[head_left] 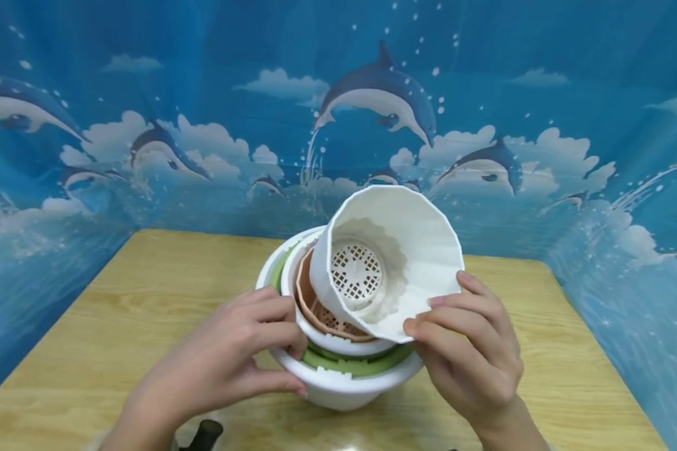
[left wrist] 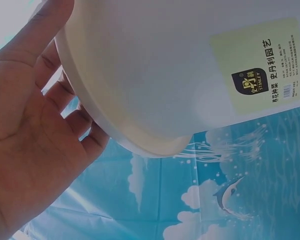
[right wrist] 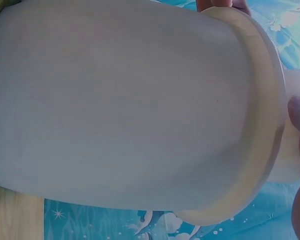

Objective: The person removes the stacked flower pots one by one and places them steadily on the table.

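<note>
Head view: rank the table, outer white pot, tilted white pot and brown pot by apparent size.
1. Table
2. Outer white pot, tilted white pot: unsure, tilted one looks nearer
3. Brown pot, partly hidden

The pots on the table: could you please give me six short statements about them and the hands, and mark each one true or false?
1. The right hand has its grip on the rim of the top white pot. True.
2. The top white pot stands upright. False: it is tilted.
3. The bottom of that pot is solid. False: it has a pattern of small holes.
4. A brown pot sits inside the stack. True.
5. The left hand touches no pot. False: it holds the rim of the outer white pot.
6. In the left wrist view, a pale green label is on the outer pot. True.
</note>
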`<state>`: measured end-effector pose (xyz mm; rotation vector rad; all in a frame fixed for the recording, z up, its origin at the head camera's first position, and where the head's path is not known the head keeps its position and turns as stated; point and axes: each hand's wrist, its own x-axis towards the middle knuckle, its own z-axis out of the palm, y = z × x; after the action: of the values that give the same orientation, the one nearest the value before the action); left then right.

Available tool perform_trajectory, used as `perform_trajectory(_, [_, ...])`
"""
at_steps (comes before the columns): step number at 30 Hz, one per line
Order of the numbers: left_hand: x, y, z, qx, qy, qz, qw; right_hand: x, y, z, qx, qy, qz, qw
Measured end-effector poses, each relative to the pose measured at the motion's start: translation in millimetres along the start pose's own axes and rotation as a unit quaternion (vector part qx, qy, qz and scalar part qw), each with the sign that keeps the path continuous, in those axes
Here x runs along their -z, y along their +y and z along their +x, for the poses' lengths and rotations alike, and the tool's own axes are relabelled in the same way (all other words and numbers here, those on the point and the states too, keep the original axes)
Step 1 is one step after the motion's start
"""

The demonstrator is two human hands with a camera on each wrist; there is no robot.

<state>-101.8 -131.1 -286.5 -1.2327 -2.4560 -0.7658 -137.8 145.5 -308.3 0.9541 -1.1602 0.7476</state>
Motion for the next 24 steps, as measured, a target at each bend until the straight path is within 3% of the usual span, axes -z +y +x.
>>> perform_trajectory(8, [-0.7,-0.8,1.1,-0.022,0.014,0.007,0.9996,2.1,0.4,4.8,0.013,0.001,-0.005,0.9999])
perform_trajectory(24, [-1.0,0.1,0.1,-0.004,0.005,-0.001,1.0,7.4,4.6,8.6,0.02,0.031,-0.046,0.9982])
